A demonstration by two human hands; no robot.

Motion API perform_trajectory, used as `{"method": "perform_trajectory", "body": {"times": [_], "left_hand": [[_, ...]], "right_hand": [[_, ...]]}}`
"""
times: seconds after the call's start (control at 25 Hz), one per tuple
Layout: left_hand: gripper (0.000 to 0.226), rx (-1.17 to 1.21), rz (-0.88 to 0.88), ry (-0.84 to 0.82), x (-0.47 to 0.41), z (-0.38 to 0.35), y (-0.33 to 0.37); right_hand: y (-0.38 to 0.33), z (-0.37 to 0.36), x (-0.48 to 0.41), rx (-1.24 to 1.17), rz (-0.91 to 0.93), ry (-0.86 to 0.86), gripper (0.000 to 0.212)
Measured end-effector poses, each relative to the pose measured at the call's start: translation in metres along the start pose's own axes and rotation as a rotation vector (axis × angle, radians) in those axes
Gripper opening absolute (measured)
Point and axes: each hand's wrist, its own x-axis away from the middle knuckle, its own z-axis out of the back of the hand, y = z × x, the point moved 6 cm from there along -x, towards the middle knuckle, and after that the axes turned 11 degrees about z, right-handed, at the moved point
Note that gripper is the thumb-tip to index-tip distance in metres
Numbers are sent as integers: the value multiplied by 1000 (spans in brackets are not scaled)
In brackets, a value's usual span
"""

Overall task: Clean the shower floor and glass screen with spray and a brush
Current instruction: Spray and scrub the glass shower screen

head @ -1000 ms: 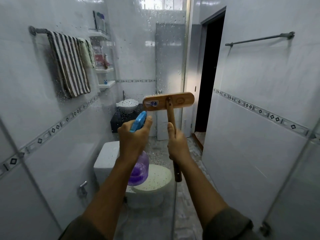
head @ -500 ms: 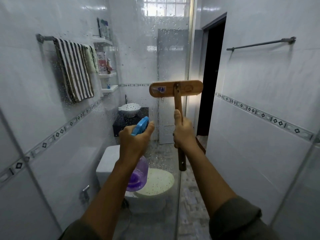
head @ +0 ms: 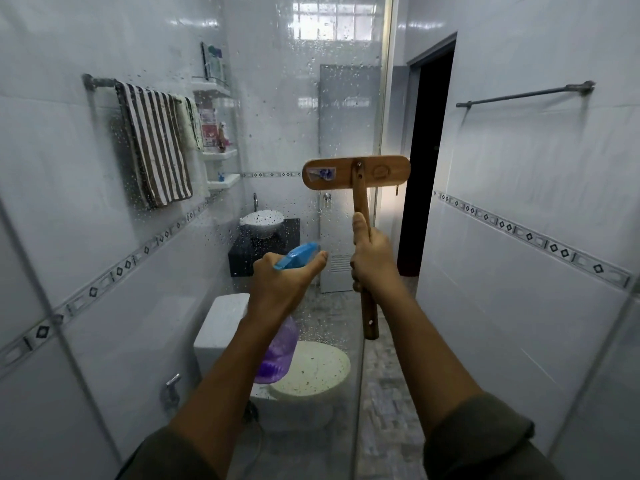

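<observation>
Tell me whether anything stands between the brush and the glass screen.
Nothing visible does. The right hand holds the brush up at the glass screen; the left hand and spray bottle sit lower left.

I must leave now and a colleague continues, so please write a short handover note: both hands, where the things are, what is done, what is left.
Left hand grips the spray bottle, nozzle toward the glass screen.
Right hand grips the brush by its handle, head raised at the glass.
Done: droplets cover the glass, so likely sprayed.
Left: brushing the glass; the shower floor, out of view here.
</observation>
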Motion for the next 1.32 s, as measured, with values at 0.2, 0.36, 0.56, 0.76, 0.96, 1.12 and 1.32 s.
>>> {"method": "perform_trajectory", "body": {"times": [0.2,0.36,0.56,0.76,0.96,1.12,1.32], "left_hand": [[41,-25,-6,51,-1,1,-5],[38,-2,4,47,-6,10,-4],[38,42,-40,149,-7,23,-2],[32,64,-56,126,-4,23,-5],[35,68,-42,152,-6,27,-6],[32,69,-50,144,-4,31,-7],[38,40,109,51,-3,31,-38]], "right_hand": [[21,-8,27,12,-38,-18,43],[-6,1,-6,31,21,-6,48],[29,-16,15,96,40,26,53],[111,-47,100,88,-81,-34,59],[27,-26,6,96,26,45,47],[68,-45,48,80,-9,22,51],[94,-75,99,58,-89,-70,51]]}}
